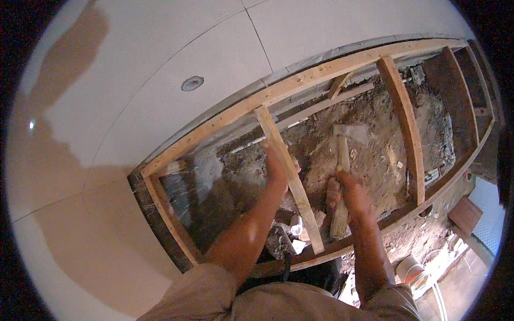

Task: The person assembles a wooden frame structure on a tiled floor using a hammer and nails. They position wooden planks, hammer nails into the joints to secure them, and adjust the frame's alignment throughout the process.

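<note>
My left hand (pixel 277 170) is wrapped around a short wooden crosspiece (pixel 289 176), with fingertips showing on its right side. The crosspiece slants across a long timber frame (pixel 316 77). In my right hand (pixel 348 191) is a hatchet (pixel 342 160) with a pale wooden handle. Its flat grey head points away from me and is slightly blurred by motion. The hatchet is over the opening to the right of the crosspiece, and a gap separates the two.
Beneath the frame lies rough dirt (pixel 316 150) with rubble. Another crosspiece (pixel 404 128) spans farther right. A tiled wall or floor surface (pixel 155 80) with a round drain-like fitting (pixel 193 83) borders the frame. At lower right are a white bucket (pixel 411 269) and a brown block (pixel 467 215).
</note>
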